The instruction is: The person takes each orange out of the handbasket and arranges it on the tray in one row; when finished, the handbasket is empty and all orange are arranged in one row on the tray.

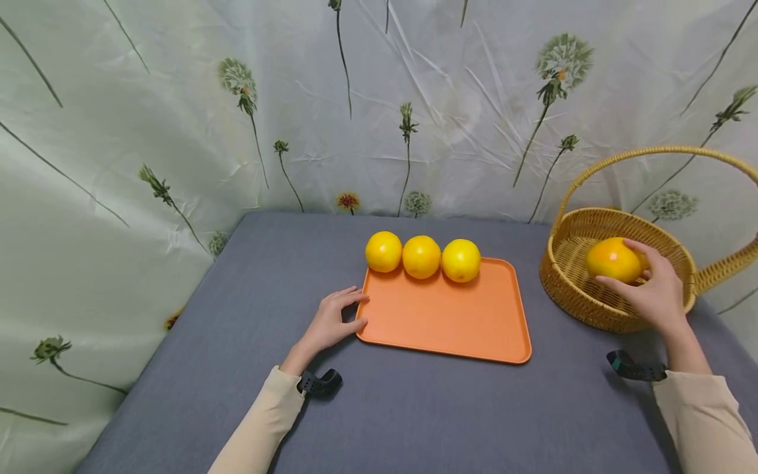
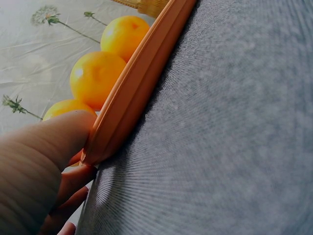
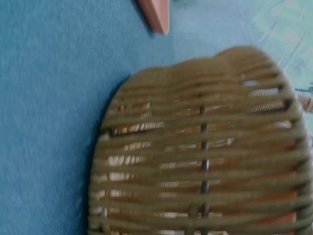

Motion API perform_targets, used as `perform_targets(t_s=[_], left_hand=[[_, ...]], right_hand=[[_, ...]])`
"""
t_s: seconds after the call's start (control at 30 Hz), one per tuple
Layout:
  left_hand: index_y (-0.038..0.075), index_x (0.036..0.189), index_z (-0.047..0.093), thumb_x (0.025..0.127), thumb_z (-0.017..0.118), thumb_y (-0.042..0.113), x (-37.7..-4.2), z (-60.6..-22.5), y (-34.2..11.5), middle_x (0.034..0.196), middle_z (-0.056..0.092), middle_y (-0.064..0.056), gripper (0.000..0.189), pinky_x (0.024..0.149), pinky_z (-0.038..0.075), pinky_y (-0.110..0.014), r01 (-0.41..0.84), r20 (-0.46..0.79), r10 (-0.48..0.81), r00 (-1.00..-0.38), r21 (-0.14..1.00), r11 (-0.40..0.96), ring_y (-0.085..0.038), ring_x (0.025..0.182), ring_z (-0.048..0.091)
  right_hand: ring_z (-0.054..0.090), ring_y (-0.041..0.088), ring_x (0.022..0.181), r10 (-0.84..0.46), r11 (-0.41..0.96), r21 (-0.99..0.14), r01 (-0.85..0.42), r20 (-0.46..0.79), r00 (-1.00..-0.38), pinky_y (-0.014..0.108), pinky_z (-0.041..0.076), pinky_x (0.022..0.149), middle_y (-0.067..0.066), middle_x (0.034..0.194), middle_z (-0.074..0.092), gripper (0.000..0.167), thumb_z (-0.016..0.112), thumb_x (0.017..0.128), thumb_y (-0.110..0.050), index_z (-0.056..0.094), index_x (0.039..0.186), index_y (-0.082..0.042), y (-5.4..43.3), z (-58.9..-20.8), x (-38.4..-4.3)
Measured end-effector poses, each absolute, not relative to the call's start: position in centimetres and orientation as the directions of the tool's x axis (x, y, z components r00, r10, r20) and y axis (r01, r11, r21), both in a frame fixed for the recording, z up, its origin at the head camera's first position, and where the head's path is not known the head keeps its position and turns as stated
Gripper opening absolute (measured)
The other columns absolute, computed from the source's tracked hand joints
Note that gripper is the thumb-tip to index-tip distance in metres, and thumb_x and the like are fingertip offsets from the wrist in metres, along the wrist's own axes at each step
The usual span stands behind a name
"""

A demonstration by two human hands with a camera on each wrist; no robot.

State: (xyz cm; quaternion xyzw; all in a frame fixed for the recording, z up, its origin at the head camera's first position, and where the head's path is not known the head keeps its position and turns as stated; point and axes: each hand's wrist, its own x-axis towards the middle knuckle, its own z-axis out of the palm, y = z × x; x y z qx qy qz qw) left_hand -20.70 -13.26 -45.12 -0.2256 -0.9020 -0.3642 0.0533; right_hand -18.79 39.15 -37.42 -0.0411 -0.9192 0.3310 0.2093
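Three oranges, the left one (image 1: 383, 251), the middle one (image 1: 421, 257) and the right one (image 1: 461, 261), sit in a row along the far edge of an orange tray (image 1: 444, 316). My left hand (image 1: 331, 320) holds the tray's left rim; in the left wrist view the thumb (image 2: 73, 129) lies at the rim with fingers below it. My right hand (image 1: 657, 289) grips another orange (image 1: 612, 260) over the wicker basket (image 1: 551, 280), thumb and fingers on either side. The right wrist view shows the basket's woven side (image 3: 195, 147), with that hand out of sight.
The basket's tall handle (image 1: 651, 151) arches over it at the right. A grey cloth (image 1: 414, 408) covers the table. Behind hangs a pale curtain (image 1: 367, 164) with printed flowers. Black bands with small devices sit on the left wrist (image 1: 320, 383) and right wrist (image 1: 636, 367).
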Motion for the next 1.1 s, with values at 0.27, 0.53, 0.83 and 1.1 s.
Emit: perform_targets(t_s=[0.27, 0.53, 0.83, 1.1], left_hand=[[0.007, 0.119, 0.065, 0.076, 0.074, 0.017, -20.6, -45.0, -13.3, 0.128, 0.062, -0.013, 0.045, 0.107, 0.036, -0.054, 0.432, 0.252, 0.358, -0.899, 0.642, 0.633, -0.032, 0.13, 0.048], [0.007, 0.118, 0.065, 0.075, 0.075, 0.017, -20.8, -45.2, -13.3, 0.127, 0.062, -0.013, 0.045, 0.107, 0.036, -0.053, 0.44, 0.259, 0.362, -0.895, 0.637, 0.633, -0.032, 0.129, 0.049], [0.008, 0.118, 0.065, 0.076, 0.075, 0.018, -20.6, -45.3, -13.4, 0.127, 0.062, -0.013, 0.045, 0.107, 0.036, -0.053, 0.431, 0.25, 0.357, -0.9, 0.636, 0.641, -0.031, 0.13, 0.049], [0.007, 0.119, 0.065, 0.076, 0.075, 0.019, -20.7, -45.1, -13.3, 0.128, 0.062, -0.013, 0.045, 0.108, 0.035, -0.053, 0.436, 0.252, 0.362, -0.897, 0.642, 0.631, -0.031, 0.13, 0.048]], right_hand=[[0.03, -0.019, 0.097, 0.249, 0.729, -0.676, -0.11, 0.411, -0.877, 0.0, 0.027, 0.072, -0.033, 0.118, 0.037, 0.073, 0.077, 0.075, -0.02, 0.045, 0.14, -0.024, 37.4, -37.7, -18.3], [0.033, -0.015, 0.093, 0.265, 0.701, -0.705, -0.112, 0.402, -0.876, -0.004, 0.031, 0.07, -0.028, 0.121, 0.037, 0.073, 0.077, 0.075, -0.017, 0.045, 0.14, -0.026, 36.5, -37.9, -17.9], [0.043, -0.02, 0.081, 0.283, 0.638, -0.753, -0.162, 0.425, -0.859, -0.005, 0.039, 0.065, -0.029, 0.113, 0.035, 0.075, 0.077, 0.072, -0.004, 0.047, 0.138, -0.021, 35.3, -38.1, -17.7], [0.053, -0.015, 0.087, 0.282, 0.558, -0.777, -0.292, 0.508, -0.814, -0.003, 0.043, 0.07, -0.021, 0.119, 0.043, 0.079, 0.074, 0.063, 0.017, 0.05, 0.134, -0.008, 34.4, -38.7, -18.4]])
